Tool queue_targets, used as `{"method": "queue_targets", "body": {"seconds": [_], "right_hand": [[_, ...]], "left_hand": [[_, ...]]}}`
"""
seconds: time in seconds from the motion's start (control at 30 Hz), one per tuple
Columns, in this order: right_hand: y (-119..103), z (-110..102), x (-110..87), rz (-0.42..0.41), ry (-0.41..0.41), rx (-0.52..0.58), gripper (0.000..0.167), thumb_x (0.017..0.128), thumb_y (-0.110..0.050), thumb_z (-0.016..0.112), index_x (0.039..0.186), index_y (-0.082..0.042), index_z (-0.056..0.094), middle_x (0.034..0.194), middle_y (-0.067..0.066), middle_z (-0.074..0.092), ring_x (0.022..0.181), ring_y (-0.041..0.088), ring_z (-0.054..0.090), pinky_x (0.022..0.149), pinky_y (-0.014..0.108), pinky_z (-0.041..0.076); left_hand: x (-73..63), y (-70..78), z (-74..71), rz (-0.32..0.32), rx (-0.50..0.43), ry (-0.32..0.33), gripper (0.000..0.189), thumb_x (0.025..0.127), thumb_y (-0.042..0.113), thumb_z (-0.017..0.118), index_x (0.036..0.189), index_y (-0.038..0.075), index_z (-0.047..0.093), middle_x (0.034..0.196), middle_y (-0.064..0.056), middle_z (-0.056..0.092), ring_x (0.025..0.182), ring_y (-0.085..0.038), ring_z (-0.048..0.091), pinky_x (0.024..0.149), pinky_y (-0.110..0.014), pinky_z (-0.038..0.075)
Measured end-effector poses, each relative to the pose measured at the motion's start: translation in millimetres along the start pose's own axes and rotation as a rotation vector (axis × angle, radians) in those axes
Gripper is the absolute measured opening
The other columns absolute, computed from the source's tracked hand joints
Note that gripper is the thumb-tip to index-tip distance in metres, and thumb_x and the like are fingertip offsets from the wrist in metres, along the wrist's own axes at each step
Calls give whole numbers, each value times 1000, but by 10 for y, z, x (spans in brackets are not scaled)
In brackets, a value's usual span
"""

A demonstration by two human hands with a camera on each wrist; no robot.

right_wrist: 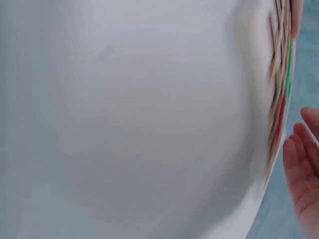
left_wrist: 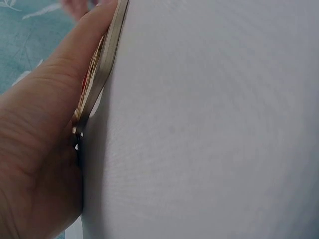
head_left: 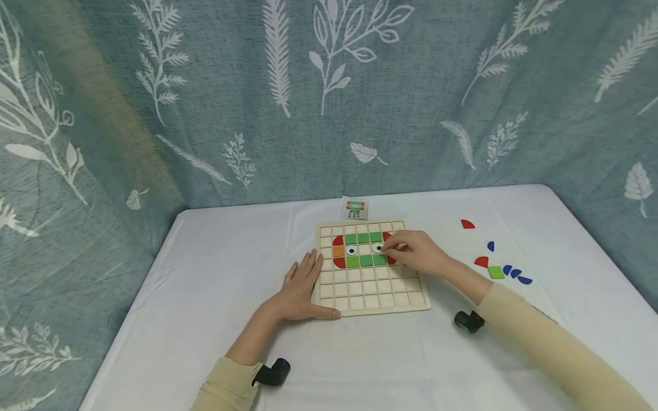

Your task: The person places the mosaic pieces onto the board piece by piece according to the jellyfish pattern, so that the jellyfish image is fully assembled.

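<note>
Right of the right hand (head_left: 411,249), blue pieces (head_left: 516,273), a green square (head_left: 496,272) and red wedges (head_left: 481,261) dot the worktop (head_left: 231,257); beyond, leftward, a picture card (head_left: 354,208). Bent fingers at an eye tile (head_left: 376,248) — pinching? Can't tell! Left hand (head_left: 300,294), fingers straight, touches the board (head_left: 370,301) beside it: pale, gridded, red-green patterned, partly covered by the right.

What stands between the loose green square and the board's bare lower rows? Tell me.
In the head view, the right forearm crosses the direct line from the green square to the board's lower rows; nothing else visible does.
</note>
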State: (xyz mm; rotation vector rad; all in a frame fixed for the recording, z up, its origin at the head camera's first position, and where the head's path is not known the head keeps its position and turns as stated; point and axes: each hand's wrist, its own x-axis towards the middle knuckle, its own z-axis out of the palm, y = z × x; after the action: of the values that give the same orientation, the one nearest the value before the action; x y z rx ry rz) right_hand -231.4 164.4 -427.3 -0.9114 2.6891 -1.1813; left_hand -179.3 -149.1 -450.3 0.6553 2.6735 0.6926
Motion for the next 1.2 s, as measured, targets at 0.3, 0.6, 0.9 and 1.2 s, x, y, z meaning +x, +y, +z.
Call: {"method": "queue_targets", "body": {"seconds": [0.3,0.6,0.9,1.2], "right_hand": [[369,-538,-857,198,149,-153,13,93,-9,66,103,-6,74,101,7,70,91,22,64,75,31,57],[479,-850,-1470,344,169,-266,14,87,-8,73,100,-5,71,103,15,67,95,34,63,80,48,54],[526,-857,-1602,331,150,-279,19,84,-3,74,102,-1,69,108,22,65,105,42,55,88,60,46],[481,-799,-1494,328,151,-284,16,83,-8,77,97,-6,71,97,10,68,94,32,60,84,51,51]], "left_hand": [[-6,-8,-7,-1,6,-6,128,72,60,78,155,2,0,162,-14,-7,148,-26,-9,117,-49,-4],[1,-10,4,12,1,2,127,73,59,78,155,0,2,162,-16,-6,148,-28,-8,117,-51,-4],[-4,-16,0,15,-9,2,126,73,59,78,155,0,1,162,-15,-6,149,-28,-8,117,-51,-4],[-14,13,-12,5,-22,3,127,73,58,79,155,1,2,162,-14,-6,149,-27,-8,117,-49,-4]]}}
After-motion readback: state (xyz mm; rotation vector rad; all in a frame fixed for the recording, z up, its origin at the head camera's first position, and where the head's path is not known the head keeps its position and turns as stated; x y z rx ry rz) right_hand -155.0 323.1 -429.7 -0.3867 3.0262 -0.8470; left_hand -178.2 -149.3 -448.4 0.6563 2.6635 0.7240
